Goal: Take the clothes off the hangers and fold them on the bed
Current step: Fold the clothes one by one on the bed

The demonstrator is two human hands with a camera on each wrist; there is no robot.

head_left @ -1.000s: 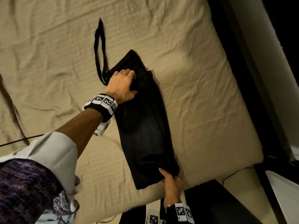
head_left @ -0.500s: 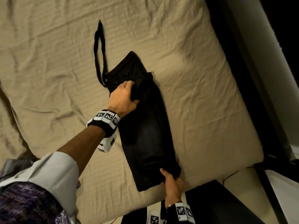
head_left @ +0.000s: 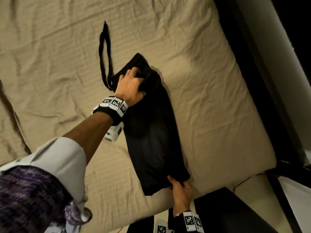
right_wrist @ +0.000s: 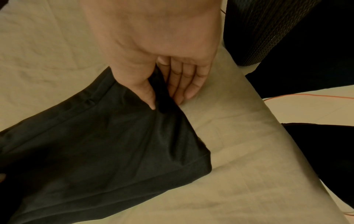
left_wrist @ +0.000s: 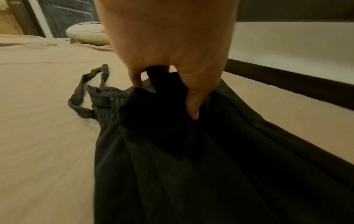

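— Garment [head_left: 151, 132]: black, folded into a long narrow strip, lying flat on bed [head_left: 210, 98], running from mid-sheet toward near edge. Strap [head_left: 104, 52]?
— Looped, ribbed, trailing off far end onto bare sheet.
— Left hand [head_left: 130, 86]?
— At far end; fingers [left_wrist: 193, 97] curled, bunching cloth, thumb and fingers clamped on a fold.
— Right hand [head_left: 180, 190]?
— At near end, by bed edge; thumb [right_wrist: 147, 94] on top of corner, fingers beneath, pinching cloth.
— Surroundings?
— Tan, wrinkled sheet; dark frame [head_left: 252, 81] along right side; pillow [left_wrist: 86, 34] at far end, seen from left wrist; dark ribbed box [right_wrist: 268, 30] beside near corner; orange cable [right_wrist: 306, 96] on pale floor.
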